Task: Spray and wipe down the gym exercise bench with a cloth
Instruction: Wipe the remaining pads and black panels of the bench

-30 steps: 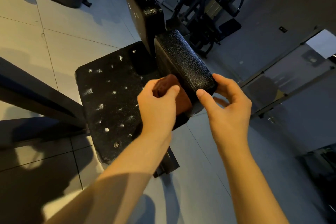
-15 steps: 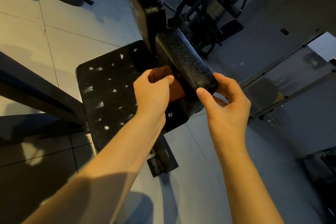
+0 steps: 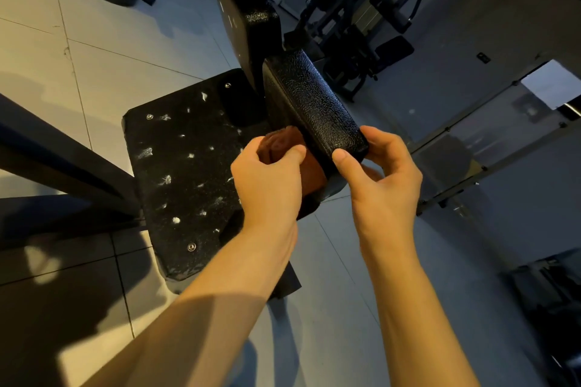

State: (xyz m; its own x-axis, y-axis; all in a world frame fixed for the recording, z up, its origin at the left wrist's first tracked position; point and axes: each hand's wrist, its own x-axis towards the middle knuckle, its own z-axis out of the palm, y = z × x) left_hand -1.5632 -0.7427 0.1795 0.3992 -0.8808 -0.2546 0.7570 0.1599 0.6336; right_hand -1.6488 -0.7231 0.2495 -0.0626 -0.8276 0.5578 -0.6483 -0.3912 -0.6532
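Grip, left hand: the left hand (image 3: 267,182) is clenched around a bunched rust-brown cloth (image 3: 309,171), thumb and forefinger closed over the top of it, knuckles facing me.
Grip, right hand: the right hand (image 3: 385,173) grasps the near end of the narrow pad (image 3: 311,104). Its thumb lies flat on the end face and its fingers curl round the far side.
Cloth: held against the left-hand face of the narrow pad, close to that pad's near end and over the right edge of the flat panel (image 3: 182,173). Most of it is hidden under the fingers.
Narrow pad: black, pebbled and glossy, standing on its long edge and running away from the hands towards the tall pad (image 3: 243,19).
Flat panel: black and grainy, flecked all over with small white marks, with bolt heads near its corners. The left forearm crosses its near right corner.
Tall pad: upright beyond the panel's far edge, black, with a few white scuffs near its top.
Floor: pale square tiles (image 3: 110,72) under the bench, with a dark beam (image 3: 56,163) slanting in from the left.
Background: a weight machine (image 3: 361,25) stands well apart past the far end of the bench, in dim light.
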